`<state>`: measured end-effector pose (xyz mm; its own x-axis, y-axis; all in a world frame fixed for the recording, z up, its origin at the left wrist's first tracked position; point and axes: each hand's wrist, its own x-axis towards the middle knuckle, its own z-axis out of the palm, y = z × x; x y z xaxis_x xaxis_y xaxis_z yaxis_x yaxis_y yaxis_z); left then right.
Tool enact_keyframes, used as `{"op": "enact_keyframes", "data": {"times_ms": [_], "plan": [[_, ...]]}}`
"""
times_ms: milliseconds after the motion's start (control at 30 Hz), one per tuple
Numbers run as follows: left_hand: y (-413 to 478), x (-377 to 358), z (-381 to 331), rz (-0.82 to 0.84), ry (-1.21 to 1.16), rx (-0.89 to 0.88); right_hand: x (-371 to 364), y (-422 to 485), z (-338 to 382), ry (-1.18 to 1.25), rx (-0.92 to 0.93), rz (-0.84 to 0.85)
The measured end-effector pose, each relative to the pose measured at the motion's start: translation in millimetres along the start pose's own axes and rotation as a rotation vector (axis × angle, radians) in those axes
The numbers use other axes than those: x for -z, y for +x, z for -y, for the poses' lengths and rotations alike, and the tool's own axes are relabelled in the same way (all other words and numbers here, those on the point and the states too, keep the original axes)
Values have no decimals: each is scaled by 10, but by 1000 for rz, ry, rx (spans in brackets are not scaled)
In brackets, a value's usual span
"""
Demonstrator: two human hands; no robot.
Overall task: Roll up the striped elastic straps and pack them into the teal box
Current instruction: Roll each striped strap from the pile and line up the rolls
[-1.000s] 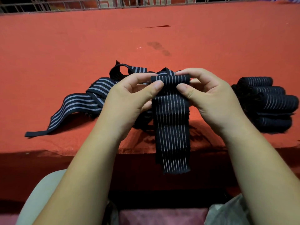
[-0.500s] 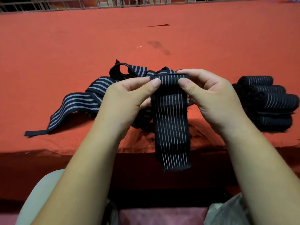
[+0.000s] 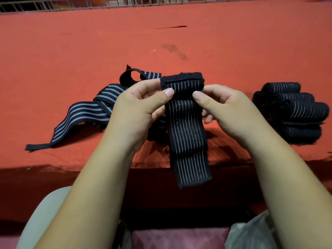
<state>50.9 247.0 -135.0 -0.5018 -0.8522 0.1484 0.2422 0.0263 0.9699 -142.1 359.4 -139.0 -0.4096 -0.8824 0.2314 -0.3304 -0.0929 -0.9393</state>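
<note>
- Fingers (image 3: 161,98) of both hands pinch the top end of one strap (image 3: 186,133). Our left hand (image 3: 136,108) has its left edge and our right hand (image 3: 226,108) its right edge. Thumbs press the near face; the other fingers curl behind.
- From that grip the strap hangs straight down. Its tail drops past the near edge of the red table (image 3: 215,42), above our lap.
- Change: a second ago the top looked like a narrow striped roll. Now a plain black fuzzy band crests it, with a seam line just under. The tail hangs about as low as it did.
- Our reading: only the first turn is being set, and nearly the whole length is left to wind.
- Rolled straps (image 3: 294,112) lie stacked on the table to the right, near our right hand but apart from it.
- Loose straps (image 3: 84,112) lie tangled to the left, partly behind our left hand.
- Teal box: not in view, so we can't judge the packing.
</note>
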Motion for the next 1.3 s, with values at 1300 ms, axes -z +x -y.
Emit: {"op": "enact_keyframes", "data": {"times_ms": [1300], "plan": [[-103, -44, -235, 99, -2, -65, 28, -43, 163, 224, 60, -57]]}}
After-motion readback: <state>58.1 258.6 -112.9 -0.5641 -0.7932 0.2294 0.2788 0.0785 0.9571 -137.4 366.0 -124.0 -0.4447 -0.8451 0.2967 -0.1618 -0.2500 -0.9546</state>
